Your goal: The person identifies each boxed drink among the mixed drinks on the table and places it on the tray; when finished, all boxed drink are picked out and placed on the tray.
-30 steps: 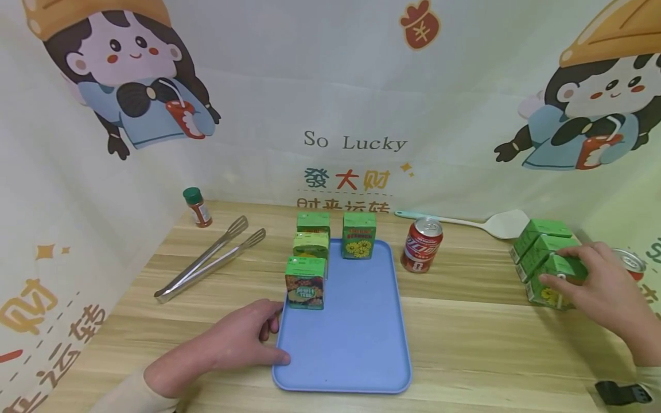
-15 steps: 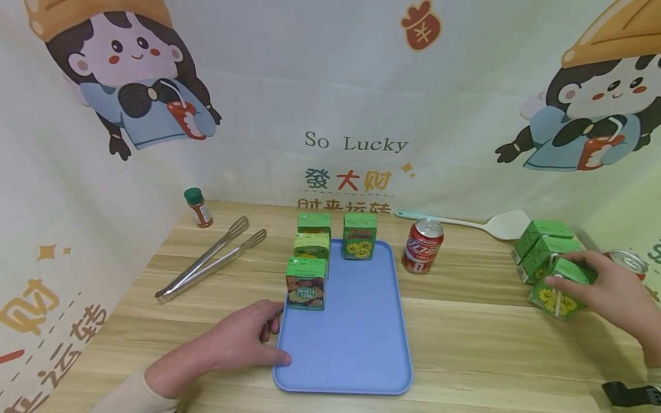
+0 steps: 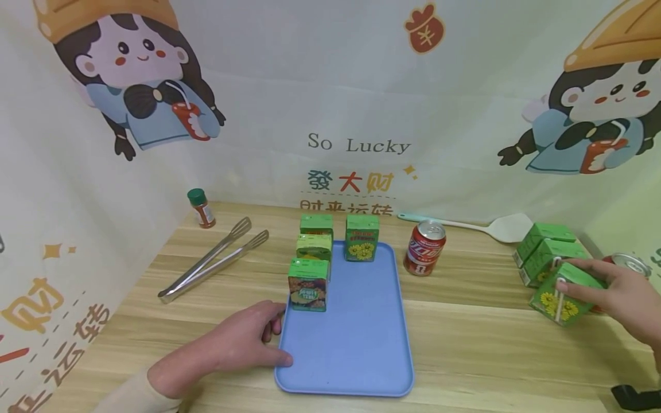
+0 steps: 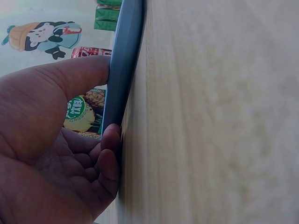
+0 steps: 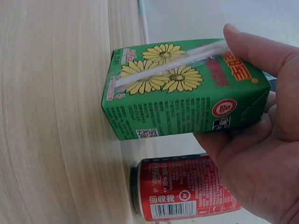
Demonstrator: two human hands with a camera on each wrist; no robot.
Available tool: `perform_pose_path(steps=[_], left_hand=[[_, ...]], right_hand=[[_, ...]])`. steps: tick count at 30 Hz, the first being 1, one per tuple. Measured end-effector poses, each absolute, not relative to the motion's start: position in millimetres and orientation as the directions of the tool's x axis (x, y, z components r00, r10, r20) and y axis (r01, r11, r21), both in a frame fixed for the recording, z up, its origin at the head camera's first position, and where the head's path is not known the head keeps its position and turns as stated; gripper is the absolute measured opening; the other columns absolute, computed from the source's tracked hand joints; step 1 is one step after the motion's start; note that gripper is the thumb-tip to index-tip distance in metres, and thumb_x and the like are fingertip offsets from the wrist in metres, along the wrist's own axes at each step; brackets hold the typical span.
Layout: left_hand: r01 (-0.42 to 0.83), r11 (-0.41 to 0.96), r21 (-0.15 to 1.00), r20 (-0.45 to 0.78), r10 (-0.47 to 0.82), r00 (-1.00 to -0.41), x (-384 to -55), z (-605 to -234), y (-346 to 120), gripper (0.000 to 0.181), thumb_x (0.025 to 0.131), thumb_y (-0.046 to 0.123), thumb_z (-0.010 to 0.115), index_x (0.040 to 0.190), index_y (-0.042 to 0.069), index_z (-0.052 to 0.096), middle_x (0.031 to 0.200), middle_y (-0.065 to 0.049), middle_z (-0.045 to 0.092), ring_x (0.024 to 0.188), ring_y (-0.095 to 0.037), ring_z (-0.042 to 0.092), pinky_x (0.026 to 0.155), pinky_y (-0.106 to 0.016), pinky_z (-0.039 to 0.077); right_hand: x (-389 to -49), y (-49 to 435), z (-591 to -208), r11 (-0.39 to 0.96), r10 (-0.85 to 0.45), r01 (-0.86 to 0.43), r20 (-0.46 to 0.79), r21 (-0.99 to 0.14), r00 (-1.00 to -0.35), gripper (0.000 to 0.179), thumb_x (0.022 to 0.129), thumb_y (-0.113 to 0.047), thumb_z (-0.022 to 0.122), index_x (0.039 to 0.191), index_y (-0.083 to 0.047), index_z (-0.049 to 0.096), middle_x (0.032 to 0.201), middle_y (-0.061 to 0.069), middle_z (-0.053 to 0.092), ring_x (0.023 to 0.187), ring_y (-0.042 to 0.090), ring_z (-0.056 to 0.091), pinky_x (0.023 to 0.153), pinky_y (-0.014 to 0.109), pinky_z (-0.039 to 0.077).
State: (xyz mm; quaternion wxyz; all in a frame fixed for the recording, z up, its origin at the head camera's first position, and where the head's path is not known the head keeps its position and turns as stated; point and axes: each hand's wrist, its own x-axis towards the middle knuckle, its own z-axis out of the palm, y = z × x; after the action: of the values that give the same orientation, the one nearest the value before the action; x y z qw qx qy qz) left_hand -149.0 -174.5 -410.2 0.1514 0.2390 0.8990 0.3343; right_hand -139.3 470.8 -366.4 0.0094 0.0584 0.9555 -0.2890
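My right hand (image 3: 622,295) grips a green drink carton (image 3: 560,304) with yellow flowers and a white straw on its front. The carton tilts beside two similar green cartons (image 3: 552,249). In the right wrist view, thumb and fingers hold its top end, and its bottom is close to the table. My left hand (image 3: 242,338) holds the left rim of a blue tray (image 3: 361,350), thumb on the rim and fingers curled against its side. Along the tray's left side stand three cartons (image 3: 308,287) in a row; another flowered carton (image 3: 361,241) stands at its far right.
A red soda can (image 3: 424,249) stands right of the tray; a second can (image 5: 182,186) stands by my right hand. Metal tongs (image 3: 212,261) and a green-capped spice bottle (image 3: 201,207) are at the left. A white spatula (image 3: 508,228) lies along the back wall.
My right hand has drawn the flowered carton out of its row toward the near right, and it now leans. The left hand keeps its place on the tray.
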Motion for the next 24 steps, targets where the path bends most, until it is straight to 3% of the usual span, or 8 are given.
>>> perform_pose_path(steps=[4,6,9,12,15,20,23,24], left_hand=[[0.337,0.661,0.670,-0.106,0.534,-0.839,-149.0,-410.5,-174.1,0.088,0.081,0.037,0.101,0.143,-0.010,0.060,0.098,0.003,0.060,0.083,-0.012,0.055,0.071,-0.028,0.050],[0.337,0.660,0.671,-0.104,0.534,-0.839,-149.1,-410.7,-174.0,0.090,0.080,0.037,0.101,0.144,-0.011,0.059,0.098,0.003,0.060,0.083,-0.012,0.055,0.071,-0.028,0.050],[0.336,0.662,0.670,-0.103,0.531,-0.841,-149.0,-410.8,-174.0,0.092,0.080,0.037,0.101,0.145,-0.012,0.058,0.098,0.003,0.060,0.083,-0.012,0.055,0.071,-0.028,0.050],[0.334,0.662,0.671,-0.104,0.530,-0.842,-148.9,-410.8,-173.9,0.093,0.080,0.036,0.101,0.146,-0.012,0.058,0.098,0.003,0.060,0.083,-0.012,0.055,0.071,-0.028,0.050],[0.335,0.659,0.674,-0.103,0.532,-0.841,-149.1,-410.9,-173.8,0.090,0.080,0.036,0.101,0.144,-0.011,0.059,0.098,0.003,0.060,0.083,-0.012,0.055,0.071,-0.028,0.050],[0.339,0.652,0.678,-0.095,0.535,-0.839,-149.7,-411.3,-174.1,0.076,0.080,0.036,0.101,0.133,-0.003,0.064,0.096,0.003,0.059,0.081,-0.012,0.055,0.069,-0.028,0.049],[0.338,0.647,0.683,-0.095,0.538,-0.838,-149.9,-411.8,-174.4,0.075,0.080,0.036,0.101,0.132,-0.003,0.064,0.096,0.003,0.059,0.081,-0.012,0.055,0.069,-0.028,0.049],[0.338,0.646,0.685,-0.096,0.539,-0.837,-150.0,-412.0,-174.5,0.074,0.080,0.036,0.101,0.132,-0.002,0.064,0.096,0.003,0.060,0.081,-0.013,0.055,0.069,-0.028,0.049]], right_hand=[[-139.8,475.5,-368.7,0.826,0.076,0.101,-0.068,-0.555,-0.995,0.085,0.111,-0.038,0.071,0.164,0.016,0.032,0.155,0.052,0.034,0.121,0.067,0.056,0.083,0.060,0.062],[-139.9,477.1,-369.6,0.817,0.062,0.093,-0.073,-0.569,-0.995,0.085,0.110,-0.034,0.073,0.164,0.016,0.031,0.148,0.048,0.042,0.107,0.046,0.068,0.076,0.046,0.064],[-139.8,478.8,-370.6,0.806,0.048,0.089,-0.085,-0.585,-0.995,0.085,0.110,-0.030,0.075,0.164,0.017,0.030,0.139,0.042,0.051,0.097,0.014,0.065,0.071,0.033,0.062],[-139.3,479.5,-371.5,0.802,0.037,0.085,-0.093,-0.591,-0.995,0.084,0.110,-0.030,0.074,0.164,0.017,0.029,0.141,0.042,0.051,0.096,0.005,0.060,0.072,0.031,0.061],[-138.8,478.8,-372.8,0.801,0.032,0.077,-0.086,-0.593,-0.996,0.083,0.111,-0.030,0.073,0.164,0.017,0.030,0.144,0.043,0.049,0.102,0.015,0.064,0.073,0.031,0.061],[-138.6,476.3,-373.7,0.797,0.034,0.072,-0.075,-0.600,-0.997,0.081,0.111,-0.030,0.072,0.164,0.017,0.032,0.150,0.046,0.040,0.120,0.057,0.062,0.072,0.029,0.059],[-138.8,475.4,-373.6,0.801,0.028,0.062,-0.065,-0.596,-0.997,0.081,0.111,-0.031,0.073,0.164,0.016,0.033,0.153,0.047,0.039,0.126,0.063,0.058,0.072,0.026,0.058],[-139.2,475.0,-373.6,0.806,0.028,0.058,-0.061,-0.590,-0.998,0.081,0.111,-0.032,0.073,0.164,0.015,0.035,0.153,0.046,0.040,0.125,0.057,0.061,0.072,0.025,0.057]])
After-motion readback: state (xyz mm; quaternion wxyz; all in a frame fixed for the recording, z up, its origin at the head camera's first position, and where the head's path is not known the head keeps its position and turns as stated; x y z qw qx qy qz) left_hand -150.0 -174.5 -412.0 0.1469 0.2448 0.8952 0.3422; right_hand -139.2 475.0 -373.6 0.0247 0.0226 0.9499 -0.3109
